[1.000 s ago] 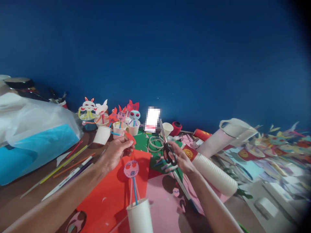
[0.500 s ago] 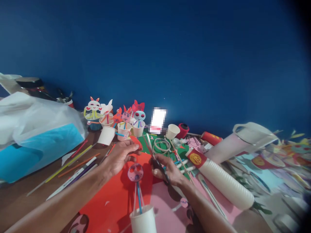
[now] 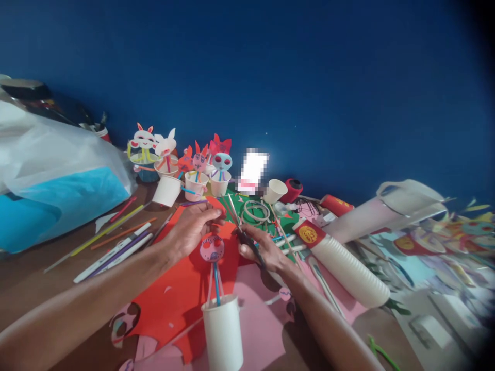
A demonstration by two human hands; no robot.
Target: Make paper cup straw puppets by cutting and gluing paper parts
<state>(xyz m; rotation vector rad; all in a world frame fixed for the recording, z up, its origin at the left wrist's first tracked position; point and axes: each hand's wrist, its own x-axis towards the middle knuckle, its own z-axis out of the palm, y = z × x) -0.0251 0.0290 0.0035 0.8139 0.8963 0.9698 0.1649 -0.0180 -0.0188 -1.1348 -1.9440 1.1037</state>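
Red paper [image 3: 181,293] lies under both hands, one large sheet spread over the wooden table [image 3: 34,288], with one pink sheet [image 3: 259,319] overlapping its right edge. The left hand [image 3: 191,229] pinches a small red scrap [image 3: 217,209] between thumb and fingertips, closed on it just above the red paper. The right hand [image 3: 266,252] is clamped around the handles of one pair of scissors [image 3: 242,232], whose blades point up and away toward the scrap; whether the blades touch it cannot be told. Between the two hands stands one pink paper face [image 3: 211,249] on straws that rise from a white paper cup [image 3: 223,332] at the near edge. Along the far side stand about five finished cup figures [image 3: 181,165] with animal faces, bunched together, though the blur makes the count uncertain, and one plain cup [image 3: 167,190] lies tipped on its side just in front of them. One more small cup [image 3: 275,190] stands near a red spool [image 3: 292,189]. To the right lies one long sleeve of stacked white cups [image 3: 344,268] on its side, and beyond it one white jug [image 3: 402,203], also lying over. Several straws and pens [image 3: 116,247] are scattered at the left, near one clear plastic bag [image 3: 58,170] holding blue paper. A plain deep blue wall [image 3: 270,77] rises right behind the table and fills the upper half of the view.
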